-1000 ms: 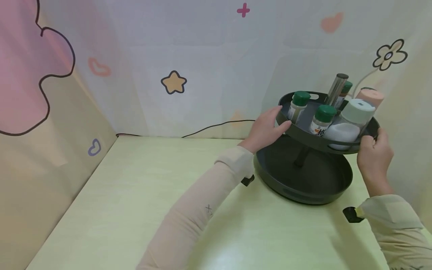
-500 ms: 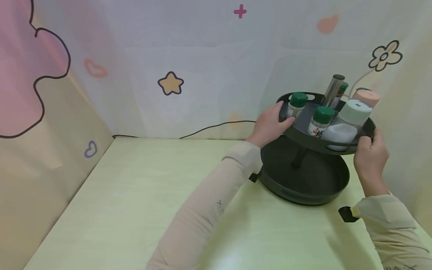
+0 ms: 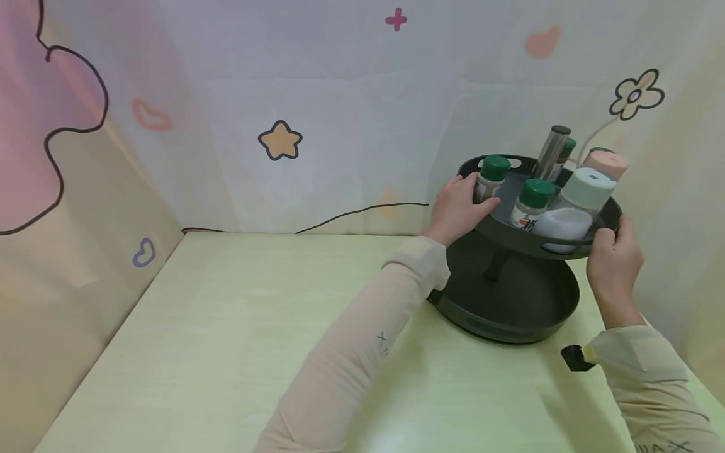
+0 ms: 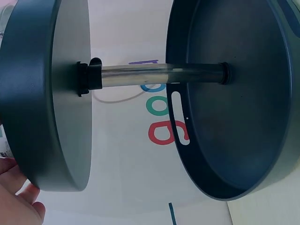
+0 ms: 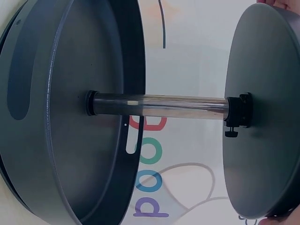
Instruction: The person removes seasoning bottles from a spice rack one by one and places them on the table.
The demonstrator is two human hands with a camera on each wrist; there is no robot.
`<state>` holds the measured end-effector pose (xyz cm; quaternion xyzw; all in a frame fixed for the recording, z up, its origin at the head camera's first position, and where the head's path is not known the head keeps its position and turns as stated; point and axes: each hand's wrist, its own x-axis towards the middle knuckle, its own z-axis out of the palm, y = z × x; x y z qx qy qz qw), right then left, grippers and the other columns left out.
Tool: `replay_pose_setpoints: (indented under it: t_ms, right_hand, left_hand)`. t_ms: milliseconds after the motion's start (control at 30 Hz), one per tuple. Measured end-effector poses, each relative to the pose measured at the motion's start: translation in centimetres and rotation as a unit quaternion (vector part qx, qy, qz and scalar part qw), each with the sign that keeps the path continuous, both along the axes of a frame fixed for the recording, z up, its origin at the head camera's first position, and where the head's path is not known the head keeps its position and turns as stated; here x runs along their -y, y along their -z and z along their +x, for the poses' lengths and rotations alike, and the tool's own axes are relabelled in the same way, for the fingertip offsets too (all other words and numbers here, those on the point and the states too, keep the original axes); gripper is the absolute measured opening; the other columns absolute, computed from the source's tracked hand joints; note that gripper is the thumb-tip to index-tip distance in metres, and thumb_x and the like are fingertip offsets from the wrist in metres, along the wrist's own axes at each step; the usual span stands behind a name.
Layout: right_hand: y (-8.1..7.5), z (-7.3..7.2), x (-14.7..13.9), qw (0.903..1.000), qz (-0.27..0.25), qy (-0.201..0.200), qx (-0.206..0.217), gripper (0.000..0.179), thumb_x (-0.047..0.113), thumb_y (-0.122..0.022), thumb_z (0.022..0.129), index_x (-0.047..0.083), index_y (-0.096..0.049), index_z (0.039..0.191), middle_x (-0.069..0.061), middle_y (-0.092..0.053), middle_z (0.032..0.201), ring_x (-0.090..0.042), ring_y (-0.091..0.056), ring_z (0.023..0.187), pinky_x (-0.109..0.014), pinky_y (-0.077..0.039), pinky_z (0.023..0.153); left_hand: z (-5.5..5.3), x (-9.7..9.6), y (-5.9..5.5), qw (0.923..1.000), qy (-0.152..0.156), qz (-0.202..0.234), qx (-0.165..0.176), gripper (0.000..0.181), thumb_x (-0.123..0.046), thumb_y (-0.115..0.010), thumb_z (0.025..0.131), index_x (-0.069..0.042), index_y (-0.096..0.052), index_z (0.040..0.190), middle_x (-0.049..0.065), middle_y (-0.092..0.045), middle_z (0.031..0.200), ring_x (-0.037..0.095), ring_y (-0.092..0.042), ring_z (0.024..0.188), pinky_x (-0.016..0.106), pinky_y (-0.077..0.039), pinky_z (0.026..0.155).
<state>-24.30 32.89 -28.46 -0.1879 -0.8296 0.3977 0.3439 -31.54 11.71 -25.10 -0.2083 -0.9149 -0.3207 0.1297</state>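
In the head view, my left hand (image 3: 455,211) reaches over the left rim of the upper tray (image 3: 510,238). Its thumb and fingers lie on either side of a green-capped spice jar (image 3: 495,166), whose base is hidden. My right hand (image 3: 614,264) grips the tray's right rim, thumb on top. On that dark tray also stand a second green-capped jar (image 3: 535,195), a bottle with a pale green cap (image 3: 589,187), a pink-topped container (image 3: 607,163) and a metallic cylinder (image 3: 552,151). In the left wrist view, some left fingers (image 4: 13,180) hang outside the tray wall.
A post (image 5: 183,107) joins the upper tray to a wide lower tray (image 3: 510,321), which stands on the pale green table (image 3: 226,327). A patterned cloth (image 3: 340,94) hangs close behind the stand, with another side of it at the right.
My left hand has moved rightward over the tray rim, its thumb now across the spice jar's lower part. My right hand keeps its hold. The head view has shifted slightly right.
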Motion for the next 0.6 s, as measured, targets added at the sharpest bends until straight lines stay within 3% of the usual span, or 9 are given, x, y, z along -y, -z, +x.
replay_pose_setpoints:
  t_ms: [100,300,500,600]
  right_hand:
    - [-0.01,-0.01,0.01,1.0000,-0.003,-0.003,-0.003,0.037,0.018,-0.023,0.084,0.004,-0.046,0.110,-0.017,-0.049,0.110,-0.031,-0.041,0.095,-0.042,-0.029,0.078]
    - [-0.11,0.07,-0.02,0.9999,-0.014,-0.007,0.001,0.044,0.019,-0.023,0.084,0.005,-0.045,0.120,-0.017,-0.048,0.124,-0.034,-0.043,0.109,-0.046,-0.031,0.089]
    - [-0.07,0.02,0.05,1.0000,0.003,0.000,-0.003,0.035,0.018,-0.023,0.084,0.003,-0.045,0.107,-0.020,-0.048,0.105,-0.032,-0.040,0.090,-0.038,-0.027,0.070]
    - [-0.08,0.03,0.07,1.0000,0.007,0.000,-0.004,0.034,0.018,-0.023,0.084,0.003,-0.044,0.105,-0.020,-0.048,0.104,-0.032,-0.039,0.089,-0.037,-0.026,0.069]
  left_hand:
    - [-0.02,-0.27,0.09,0.9999,-0.009,0.005,0.009,0.056,-0.045,-0.052,0.085,-0.018,-0.039,0.132,-0.007,-0.052,0.126,0.009,-0.031,0.129,0.024,-0.029,0.104]
    - [-0.04,-0.67,0.18,0.9994,-0.019,0.029,0.008,0.049,-0.041,-0.052,0.086,-0.019,-0.044,0.129,-0.008,-0.056,0.121,0.010,-0.030,0.130,0.026,-0.027,0.105]
    - [0.08,-0.78,-0.04,0.9990,-0.029,0.032,0.013,0.048,-0.041,-0.052,0.086,-0.018,-0.046,0.127,-0.007,-0.056,0.120,0.010,-0.031,0.129,0.026,-0.027,0.105]
    - [0.17,-0.81,-0.20,0.9987,-0.034,0.033,0.021,0.049,-0.042,-0.053,0.085,-0.018,-0.046,0.127,-0.007,-0.056,0.120,0.009,-0.031,0.129,0.026,-0.026,0.105]
